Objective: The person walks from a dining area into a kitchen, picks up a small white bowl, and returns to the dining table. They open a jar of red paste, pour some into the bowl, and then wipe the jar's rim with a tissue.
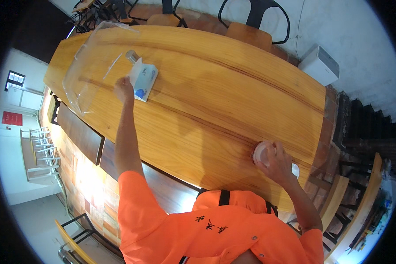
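My left hand (pixel 124 91) is stretched far out to the left, its fingers closed on a white tissue (pixel 136 70). That tissue stands up along the left side of a pale blue tissue box (pixel 147 80). The fingertips are slightly blurred. Near the table's right end, my right hand (pixel 276 163) grips a small round container (pixel 260 154) from above. Its top looks whitish and its side reddish; the fingers partly hide it. Beside the right wrist lies a small white rounded object (pixel 295 170), partly covered by the hand.
A silvery cylinder (pixel 132 56) stands just behind the tissue box on the long wooden table (pixel 224 101). Clear plastic sheeting (pixel 86 66) spreads over the table's left end. Chairs (pixel 255 26) line the far side, and a white bin-like box (pixel 320 65) stands by the wall.
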`<action>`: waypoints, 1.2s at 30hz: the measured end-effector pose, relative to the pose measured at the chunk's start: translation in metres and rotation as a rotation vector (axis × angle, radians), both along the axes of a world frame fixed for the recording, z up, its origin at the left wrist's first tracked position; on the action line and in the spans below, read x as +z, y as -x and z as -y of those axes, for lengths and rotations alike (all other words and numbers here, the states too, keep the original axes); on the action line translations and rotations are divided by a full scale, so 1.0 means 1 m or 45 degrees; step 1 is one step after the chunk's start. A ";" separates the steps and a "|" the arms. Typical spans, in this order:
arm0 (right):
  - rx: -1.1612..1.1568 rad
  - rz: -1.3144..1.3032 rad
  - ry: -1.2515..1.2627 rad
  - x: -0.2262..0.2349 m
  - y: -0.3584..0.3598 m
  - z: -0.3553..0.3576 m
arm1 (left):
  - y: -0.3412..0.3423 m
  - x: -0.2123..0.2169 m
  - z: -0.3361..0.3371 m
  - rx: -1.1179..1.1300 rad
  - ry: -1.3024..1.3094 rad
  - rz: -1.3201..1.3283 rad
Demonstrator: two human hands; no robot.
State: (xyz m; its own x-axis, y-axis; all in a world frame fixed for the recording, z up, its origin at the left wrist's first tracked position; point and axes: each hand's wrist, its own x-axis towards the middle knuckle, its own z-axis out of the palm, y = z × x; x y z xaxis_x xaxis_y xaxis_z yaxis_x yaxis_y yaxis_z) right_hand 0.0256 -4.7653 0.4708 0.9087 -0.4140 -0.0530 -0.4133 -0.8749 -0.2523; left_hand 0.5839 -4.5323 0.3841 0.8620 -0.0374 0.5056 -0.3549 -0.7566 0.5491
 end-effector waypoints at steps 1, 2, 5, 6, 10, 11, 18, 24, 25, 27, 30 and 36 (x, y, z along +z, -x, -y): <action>0.004 -0.027 0.000 0.000 0.000 0.000 | -0.008 0.004 -0.003 -0.085 0.231 -0.017; 0.010 -0.040 0.000 0.001 0.000 0.000 | -0.022 0.011 -0.008 -0.166 0.458 -0.031; 0.038 0.002 0.045 0.000 0.003 0.000 | -0.014 0.041 -0.002 -0.372 0.983 -0.018; 0.060 0.069 0.093 -0.003 0.007 0.000 | 0.002 0.059 0.008 -0.440 1.134 -0.009; -0.176 0.092 -0.164 0.036 0.001 0.000 | 0.119 0.112 0.035 -0.695 1.420 -0.282; -0.164 0.246 -0.220 0.049 -0.002 -0.001 | 0.153 0.123 0.040 -0.767 1.432 -0.386; -0.145 1.294 -0.803 0.067 -0.036 -0.024 | 0.404 0.144 0.129 -1.401 1.428 -1.621; -0.682 1.173 -0.802 0.048 0.001 -0.002 | 0.481 0.163 0.143 -1.626 1.371 -2.027; -0.794 1.028 -0.835 0.046 0.010 0.002 | 0.485 0.162 0.141 -1.700 1.227 -1.927; -0.777 1.472 -1.094 0.044 0.020 0.019 | 0.491 0.156 0.137 -1.826 0.961 -1.705; -0.625 1.443 -0.377 0.019 0.012 0.002 | 0.495 0.167 0.167 -1.353 1.527 -1.636; -0.216 1.249 -0.451 0.032 0.028 0.020 | 0.527 0.149 0.152 -1.444 1.393 -2.094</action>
